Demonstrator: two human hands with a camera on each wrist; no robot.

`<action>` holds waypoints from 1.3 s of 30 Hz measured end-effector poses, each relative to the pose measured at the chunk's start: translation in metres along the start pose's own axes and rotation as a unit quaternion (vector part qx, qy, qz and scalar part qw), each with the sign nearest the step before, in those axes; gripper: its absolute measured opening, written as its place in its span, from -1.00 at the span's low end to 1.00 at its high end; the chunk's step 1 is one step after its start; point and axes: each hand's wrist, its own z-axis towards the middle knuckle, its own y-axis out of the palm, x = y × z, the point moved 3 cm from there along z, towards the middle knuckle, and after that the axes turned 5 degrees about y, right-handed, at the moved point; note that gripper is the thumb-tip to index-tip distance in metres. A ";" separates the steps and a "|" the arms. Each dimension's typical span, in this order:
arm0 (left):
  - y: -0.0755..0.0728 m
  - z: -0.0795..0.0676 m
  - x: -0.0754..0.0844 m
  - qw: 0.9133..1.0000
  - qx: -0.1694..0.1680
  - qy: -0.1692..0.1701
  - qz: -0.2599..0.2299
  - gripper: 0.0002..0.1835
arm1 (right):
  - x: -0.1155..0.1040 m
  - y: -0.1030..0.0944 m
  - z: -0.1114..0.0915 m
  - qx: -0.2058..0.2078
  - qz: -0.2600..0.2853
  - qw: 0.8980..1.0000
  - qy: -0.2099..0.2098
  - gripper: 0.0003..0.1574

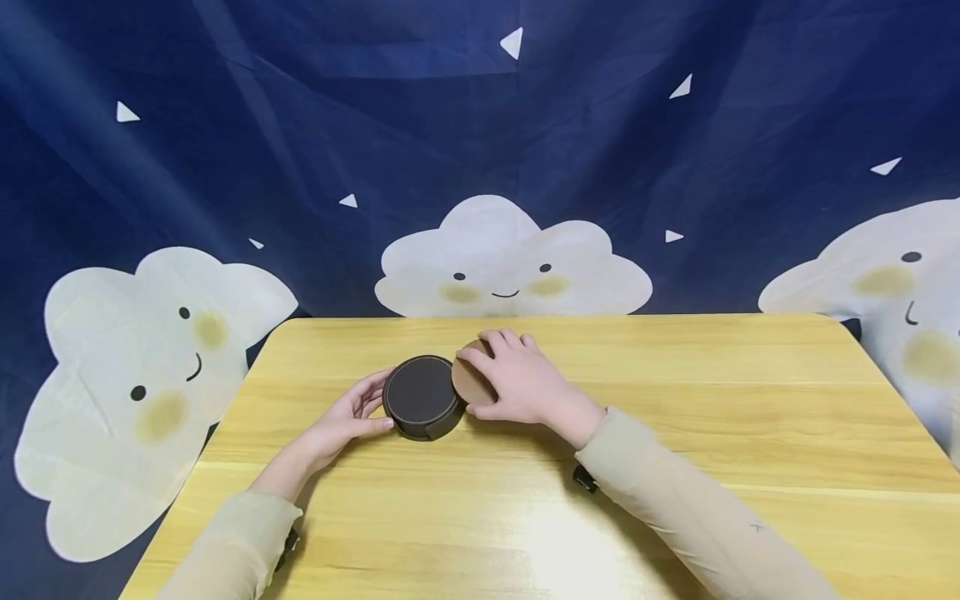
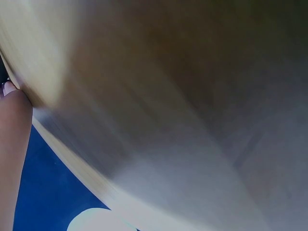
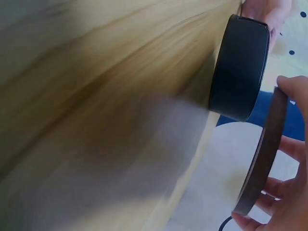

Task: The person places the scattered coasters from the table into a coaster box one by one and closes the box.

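Observation:
A round black coaster holder [image 1: 427, 431] stands on the wooden table, with a stitched black coaster [image 1: 422, 388] on top. My left hand [image 1: 341, 423] holds the holder from its left side, thumb at the front and fingers toward the back. Just right of the holder, my right hand [image 1: 525, 382] grips a round brown coaster [image 1: 471, 381] by its rim. In the right wrist view this coaster [image 3: 263, 154] is tilted, seen edge-on, beside the holder's black side wall [image 3: 239, 67]. The left wrist view catches only part of the left hand [image 2: 14, 139] at its edge.
The light wooden table [image 1: 720, 400] reaches out on both sides of the hands. Behind it hangs a dark blue cloth [image 1: 435, 108] printed with white clouds and triangles. A small black device [image 1: 585, 478] sits under the right sleeve cuff.

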 end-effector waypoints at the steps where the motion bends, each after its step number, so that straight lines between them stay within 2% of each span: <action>1: 0.000 0.000 0.000 1.000 0.000 -0.001 -0.002 -0.03 | -0.002 0.000 0.002 0.001 0.002 1.000 -0.003 -0.02; 9: 0.000 0.001 -0.001 1.000 -0.005 0.000 -0.001 -0.03 | -0.017 0.004 0.017 -0.002 -0.013 1.000 -0.016 -0.04; 23: 0.001 0.001 0.000 1.000 -0.010 0.000 0.008 -0.04 | -0.041 0.012 0.039 -0.044 -0.033 0.998 -0.028 -0.01; 31: 0.002 0.000 0.001 1.000 -0.010 0.009 -0.003 -0.07 | -0.054 0.016 0.047 -0.053 -0.040 0.997 -0.040 -0.02; 39: 0.001 -0.002 0.002 1.000 -0.007 0.000 0.002 -0.05 | -0.062 0.024 0.054 -0.058 -0.038 0.997 -0.042 -0.04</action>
